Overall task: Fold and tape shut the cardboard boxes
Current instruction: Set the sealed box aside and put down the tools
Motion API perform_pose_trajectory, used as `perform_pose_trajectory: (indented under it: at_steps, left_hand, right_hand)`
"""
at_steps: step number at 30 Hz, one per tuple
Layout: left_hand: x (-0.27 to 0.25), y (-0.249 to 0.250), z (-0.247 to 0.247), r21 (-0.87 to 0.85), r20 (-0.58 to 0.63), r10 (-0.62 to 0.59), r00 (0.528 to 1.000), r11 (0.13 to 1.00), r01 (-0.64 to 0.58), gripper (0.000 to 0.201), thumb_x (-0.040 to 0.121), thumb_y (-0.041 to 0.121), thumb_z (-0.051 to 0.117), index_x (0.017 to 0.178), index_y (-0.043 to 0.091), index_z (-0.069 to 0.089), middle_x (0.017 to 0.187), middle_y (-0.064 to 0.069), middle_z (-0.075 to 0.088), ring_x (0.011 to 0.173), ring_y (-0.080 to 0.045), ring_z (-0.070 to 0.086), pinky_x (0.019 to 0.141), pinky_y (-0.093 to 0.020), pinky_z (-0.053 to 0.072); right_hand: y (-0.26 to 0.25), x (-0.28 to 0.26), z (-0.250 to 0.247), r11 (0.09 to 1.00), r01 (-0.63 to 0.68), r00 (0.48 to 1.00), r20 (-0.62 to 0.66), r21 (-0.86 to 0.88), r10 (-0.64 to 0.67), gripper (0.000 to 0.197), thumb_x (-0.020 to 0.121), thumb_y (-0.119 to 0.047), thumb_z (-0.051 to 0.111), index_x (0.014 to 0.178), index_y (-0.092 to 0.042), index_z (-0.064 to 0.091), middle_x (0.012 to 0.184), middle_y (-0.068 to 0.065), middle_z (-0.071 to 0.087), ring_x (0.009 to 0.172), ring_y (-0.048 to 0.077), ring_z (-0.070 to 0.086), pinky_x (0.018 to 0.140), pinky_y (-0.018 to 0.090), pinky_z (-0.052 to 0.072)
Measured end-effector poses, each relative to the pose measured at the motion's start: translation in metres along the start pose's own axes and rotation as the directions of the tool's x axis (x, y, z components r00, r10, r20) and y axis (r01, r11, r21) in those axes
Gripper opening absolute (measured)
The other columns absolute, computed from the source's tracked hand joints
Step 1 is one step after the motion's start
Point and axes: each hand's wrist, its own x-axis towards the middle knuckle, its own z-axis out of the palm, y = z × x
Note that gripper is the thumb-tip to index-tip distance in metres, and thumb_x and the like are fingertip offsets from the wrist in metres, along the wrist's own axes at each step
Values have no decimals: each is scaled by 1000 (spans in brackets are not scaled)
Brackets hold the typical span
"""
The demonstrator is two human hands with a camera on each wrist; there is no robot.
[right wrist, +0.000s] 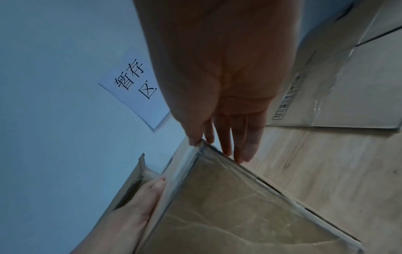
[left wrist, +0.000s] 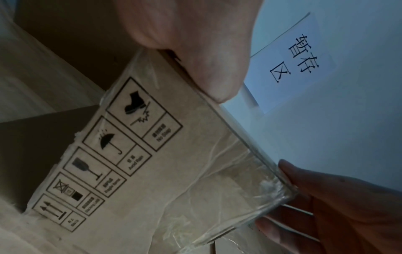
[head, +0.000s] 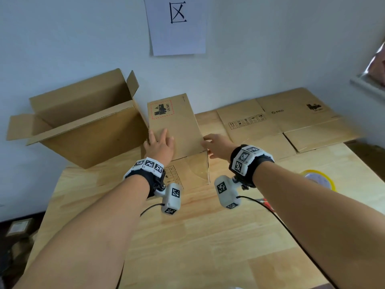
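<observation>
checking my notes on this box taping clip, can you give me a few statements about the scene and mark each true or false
1. Both hands touch the small closed brown cardboard box. True.
2. The left hand lies flat on top of it. True.
3. The large brown cardboard box on the left is taped shut. False: its flaps stand open.
4. The right hand holds the yellow-rimmed tape roll. False: the roll lies on the light wooden table.
5. Flattened brown cardboard boxes lie at right. True.

Packing/storage rm: flattened cartons (head: 291, 122) on wood table (head: 208, 236), wall sign (head: 177, 26), tape roll (head: 318, 179).
</observation>
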Motion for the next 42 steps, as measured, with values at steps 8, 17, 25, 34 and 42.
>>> perform_pose_trajectory:
  at_steps: [8,17,25,34,42]
  left_hand:
    - [-1,28,-13,-296,-105,344,933,885,-360,52,100,36,41,148,22,28,159,1,13,145,-19,15,117,-42,19]
    - [-8,19,-13,-459,202,333,921,863,-211,85,87,60,48,149,39,-7,160,2,0,146,-21,9,115,-51,16]
    - [-3,63,-35,-98,274,578,769,812,-575,101,79,18,75,147,46,6,156,-2,17,143,-20,17,107,-33,23]
    - [-19,78,-24,-89,337,731,594,653,-752,30,89,7,62,118,12,65,91,12,47,80,1,46,75,-12,36]
    - [-34,33,-20,-153,384,648,658,747,-647,45,85,-10,51,109,21,72,98,7,59,94,-7,49,89,-16,39]
  right_hand:
    - [16,-7,-32,992,-125,968,-216,11,124,37,97,-14,41,134,-16,43,112,15,62,92,29,63,78,40,56]
    - [41,-11,-57,992,-115,933,-348,-54,89,41,95,-5,43,128,-25,54,127,9,57,91,23,62,70,31,55]
    - [69,-11,-61,935,-353,907,-241,7,345,36,101,-25,31,126,-2,46,119,22,57,106,36,59,91,43,51]
    - [81,-28,-40,850,-413,884,-81,329,461,55,99,-49,28,133,-8,43,131,11,47,116,28,49,94,41,49]
    - [51,-17,-28,983,-181,939,-303,-42,160,41,98,-17,40,139,-11,39,123,12,57,98,29,59,78,35,49]
